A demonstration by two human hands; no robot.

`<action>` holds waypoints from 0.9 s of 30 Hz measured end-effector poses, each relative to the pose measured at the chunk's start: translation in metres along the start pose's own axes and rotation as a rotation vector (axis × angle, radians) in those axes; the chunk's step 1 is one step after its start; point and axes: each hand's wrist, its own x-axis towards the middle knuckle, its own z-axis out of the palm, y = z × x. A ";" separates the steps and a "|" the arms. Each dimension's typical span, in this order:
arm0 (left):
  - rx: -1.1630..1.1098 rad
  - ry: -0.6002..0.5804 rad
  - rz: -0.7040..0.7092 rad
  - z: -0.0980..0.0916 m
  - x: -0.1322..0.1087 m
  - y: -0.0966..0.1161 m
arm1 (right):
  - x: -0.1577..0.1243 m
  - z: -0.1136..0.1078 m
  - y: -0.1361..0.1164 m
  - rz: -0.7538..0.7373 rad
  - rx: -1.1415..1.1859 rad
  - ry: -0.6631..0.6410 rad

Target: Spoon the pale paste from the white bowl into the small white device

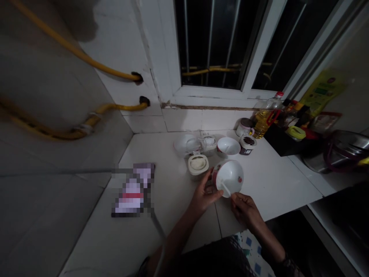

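A white bowl (pixel 233 173) with a red flower motif is tilted toward me above the counter. My left hand (pixel 204 196) grips its left side, thumb over the near rim and fingers beneath. My right hand (pixel 245 206) pinches the handle of a small white spoon (pixel 226 187), whose other end lies inside the bowl. Any contents are too faint to make out. Just beyond my left fingers stands a square jar (pixel 198 164) with white stuff in it. A second white bowl (pixel 228 146) with a spoon inside sits behind the held one.
Behind the square jar are a clear bowl (pixel 182 146) and another jar (pixel 209 141). A jar of dark red contents (pixel 248 144), an oil bottle (pixel 263 121) and a metal pot (pixel 337 150) line the right. A blurred-out device (pixel 134 190) with a cable lies left.
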 end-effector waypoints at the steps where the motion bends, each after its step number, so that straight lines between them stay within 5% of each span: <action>1: -0.016 0.017 -0.022 0.000 0.001 -0.002 | -0.001 -0.001 -0.003 -0.001 0.003 0.007; 16: -0.121 0.024 -0.185 -0.001 0.007 -0.014 | -0.009 -0.019 -0.035 -0.047 -0.070 0.002; 27: -0.136 0.002 -0.210 0.000 0.005 -0.008 | 0.034 0.005 -0.085 -0.181 -0.371 -0.095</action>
